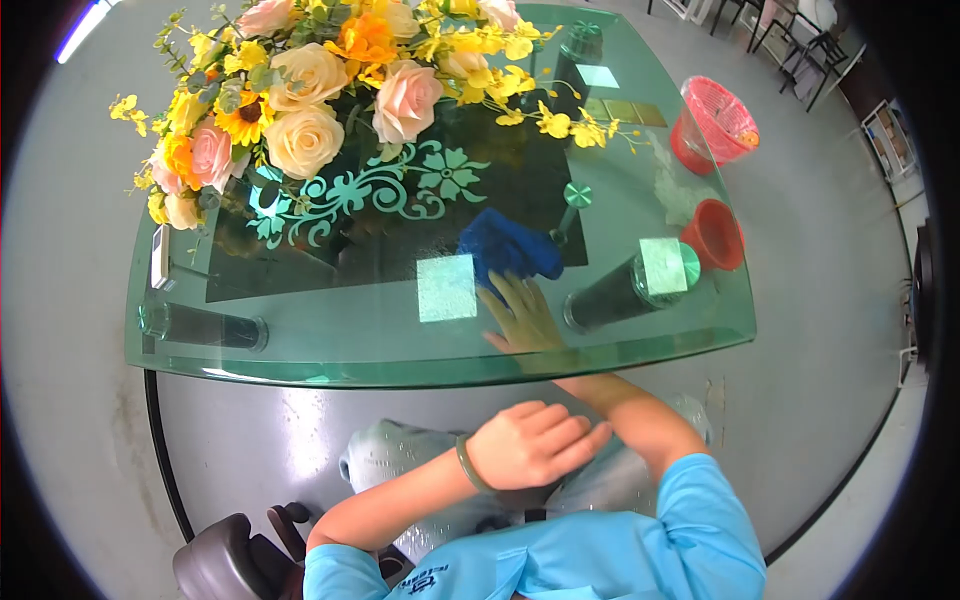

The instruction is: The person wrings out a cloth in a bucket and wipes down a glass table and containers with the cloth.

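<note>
Your right hand (523,312) was spread out beneath the glass table (430,372), gripping nothing, with the blue cloth (508,247) just beyond it, contact unclear; your left hand (535,445) was loosely clenched nearer your body, nothing visible in it. The cloth looked light, soft and unlikely to break, its near fold seeming your easiest hold.

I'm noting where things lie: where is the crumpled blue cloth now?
In the head view, the blue cloth shows through the green-tinted glass tabletop, slightly right of centre, just ahead of the bare right hand.
</note>
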The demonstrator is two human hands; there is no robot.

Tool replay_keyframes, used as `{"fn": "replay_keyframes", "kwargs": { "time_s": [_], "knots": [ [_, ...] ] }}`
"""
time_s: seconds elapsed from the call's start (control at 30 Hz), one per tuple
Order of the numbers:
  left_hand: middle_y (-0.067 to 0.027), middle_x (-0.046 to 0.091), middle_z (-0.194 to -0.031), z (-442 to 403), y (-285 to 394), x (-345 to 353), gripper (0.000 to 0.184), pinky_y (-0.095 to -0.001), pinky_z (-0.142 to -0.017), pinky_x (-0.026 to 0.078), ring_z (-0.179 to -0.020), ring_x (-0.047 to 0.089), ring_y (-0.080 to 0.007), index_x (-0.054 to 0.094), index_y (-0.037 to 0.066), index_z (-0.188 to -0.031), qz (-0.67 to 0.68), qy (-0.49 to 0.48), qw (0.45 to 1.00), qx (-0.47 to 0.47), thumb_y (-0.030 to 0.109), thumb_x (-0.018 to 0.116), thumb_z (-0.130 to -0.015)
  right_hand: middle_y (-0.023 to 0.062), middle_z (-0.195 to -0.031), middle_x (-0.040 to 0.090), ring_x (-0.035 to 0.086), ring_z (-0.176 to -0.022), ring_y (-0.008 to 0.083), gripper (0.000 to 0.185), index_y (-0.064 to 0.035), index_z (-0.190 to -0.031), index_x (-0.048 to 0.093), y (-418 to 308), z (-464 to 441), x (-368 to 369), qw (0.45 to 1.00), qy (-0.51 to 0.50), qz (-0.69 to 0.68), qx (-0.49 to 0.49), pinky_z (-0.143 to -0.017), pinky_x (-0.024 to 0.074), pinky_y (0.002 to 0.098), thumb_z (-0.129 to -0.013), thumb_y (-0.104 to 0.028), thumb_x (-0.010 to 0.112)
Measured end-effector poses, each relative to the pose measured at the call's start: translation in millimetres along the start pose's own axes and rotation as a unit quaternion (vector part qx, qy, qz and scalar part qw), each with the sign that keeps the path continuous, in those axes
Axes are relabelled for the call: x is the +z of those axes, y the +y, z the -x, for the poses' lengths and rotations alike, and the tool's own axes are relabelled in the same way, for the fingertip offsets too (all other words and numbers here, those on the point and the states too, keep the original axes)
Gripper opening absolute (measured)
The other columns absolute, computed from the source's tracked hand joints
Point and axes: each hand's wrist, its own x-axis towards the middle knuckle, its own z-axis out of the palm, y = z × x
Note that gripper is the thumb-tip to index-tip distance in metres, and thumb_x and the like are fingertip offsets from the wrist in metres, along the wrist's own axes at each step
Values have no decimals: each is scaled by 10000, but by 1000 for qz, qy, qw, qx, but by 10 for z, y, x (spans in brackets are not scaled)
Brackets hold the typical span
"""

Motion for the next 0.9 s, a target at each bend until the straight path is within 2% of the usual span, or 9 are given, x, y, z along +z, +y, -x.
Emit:
{"fn": "replay_keyframes", "kwargs": {
  "time_s": [0.2,0.27,0.3,0.47,0.57,0.6,0.67,0.8,0.9],
  "knots": [
    [-18,595,-1010,75,-154,-43,407,-267,-705,471,-830,569,-136,629,111,-1086,-91,-4,996,-8,132,626,-679,205,-1390,351,324,-1284,401,690,-122,-1371,377,151,-756,339,985,90,118,87,-1081,212,538,-758,-260,662],
    [-37,554,-1175,37,-216,-19,450,-365,-865,451,-1012,542,-177,616,135,-1136,-173,13,983,-55,208,657,-693,197,-1373,385,348,-1277,388,633,-128,-1349,414,179,-744,390,979,72,152,110,-1083,228,521,-768,-240,638],
    [-51,478,-1314,46,-198,21,557,-472,-994,357,-1178,458,-218,569,166,-1223,-209,-26,973,-90,282,677,-690,197,-1373,385,348,-1277,388,633,-128,-1349,414,231,-684,401,978,70,158,115,-1083,228,521,-768,-240,638],
    [-69,414,-1376,95,-390,-8,726,-543,-1051,268,-1247,407,-260,476,163,-1319,-312,-102,937,-117,333,711,-653,181,-1296,472,441,-1213,356,501,-111,-1304,479,643,-289,435,984,135,110,-36,-1040,320,504,-849,-316,522],
    [-63,425,-1357,107,-438,-33,848,-565,-1043,263,-1249,397,-275,454,117,-1325,-279,-135,938,-158,355,760,-570,168,-1217,519,473,-1169,340,347,-51,-1189,545,610,170,82,970,204,63,120,-992,374,435,-850,-125,539],
    [-63,425,-1357,106,-435,-10,848,-565,-1043,263,-1249,397,-275,454,117,-1325,-278,-131,939,-155,355,760,-570,168,-1217,519,473,-1169,340,347,-51,-1189,545,619,194,34,969,205,68,119,-992,374,435,-850,-125,539],
    [-58,431,-1347,106,-418,24,849,-560,-1045,259,-1243,401,-268,459,117,-1315,-295,-135,936,-137,354,767,-560,173,-1191,521,480,-1141,350,314,-29,-1161,550,628,178,-62,916,304,-35,259,-971,381,439,-852,-85,537],
    [-52,442,-1337,50,-409,-15,823,-556,-1041,260,-1224,422,-245,470,114,-1296,-275,-135,938,-163,347,763,-563,172,-1171,539,498,-1117,349,294,-25,-1148,552,1089,-194,10,918,312,-42,242,-953,397,423,-858,-63,529],
    [-52,466,-1312,43,-420,-7,806,-541,-1036,268,-1188,463,-229,481,113,-1276,-268,-145,940,-154,344,765,-558,154,-1151,574,530,-1079,340,241,-42,-1069,587,1347,-437,-147,952,203,-32,227,-882,439,393,-837,-41,522]
  ]
}}
